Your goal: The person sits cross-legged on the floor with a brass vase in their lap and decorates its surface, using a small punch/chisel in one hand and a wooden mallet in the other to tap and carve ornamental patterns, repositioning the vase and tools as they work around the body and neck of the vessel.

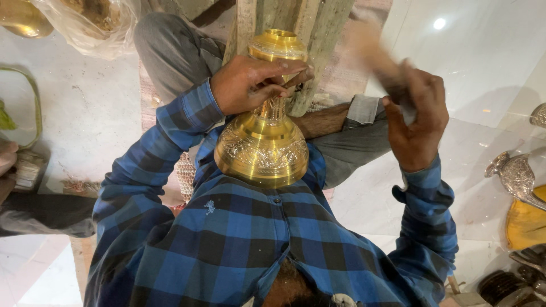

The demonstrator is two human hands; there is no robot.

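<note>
An engraved brass vase [263,145] rests with its wide base against my chest and its mouth pointing away from me. My left hand [253,84] is wrapped around the vase's narrow neck, just below the rim. My right hand [418,116] is raised to the right of the vase, apart from it, and grips a brownish tool [372,48] that is motion-blurred, so I cannot tell what kind it is. My blue checked sleeves cover both arms.
A wooden plank [310,34] stands between my grey-trousered legs, behind the vase. A clear plastic bag [91,23] and another brass piece [23,17] lie top left. Silver ornamental pieces [515,176] and a yellow object [526,224] sit at right. Another person's hand [7,158] shows at the left edge.
</note>
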